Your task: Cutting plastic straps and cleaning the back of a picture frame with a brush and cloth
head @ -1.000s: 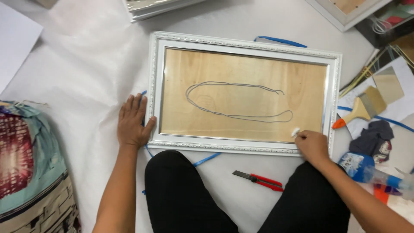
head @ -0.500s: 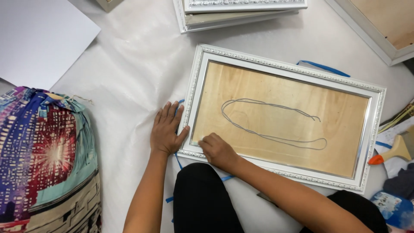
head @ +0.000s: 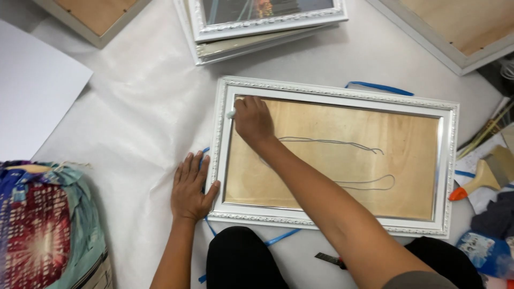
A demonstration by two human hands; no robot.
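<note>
A white ornate picture frame (head: 332, 95) lies face down on white paper, its plywood backing (head: 407, 155) up. A loop of grey cord (head: 353, 143) rests on the backing. My right hand (head: 251, 119) reaches across to the frame's far left inner corner and pinches a small white wad (head: 231, 113) against the inner edge. Flat on the paper, my left hand (head: 190, 187) presses its thumb against the frame's left side near the front corner.
Stacked frames (head: 257, 24) lie beyond, with more frames at the top left (head: 91, 18) and top right (head: 455, 32). A paintbrush (head: 484, 179), dark cloth (head: 495, 217) and spray bottle (head: 484, 251) sit at right. A patterned fabric bundle (head: 45, 225) is at left. A red cutter (head: 329, 259) lies by my knees.
My right hand with the white wad has slid along the inner edge from the front right corner to the front left, then up to the far left corner. The left hand stayed put.
</note>
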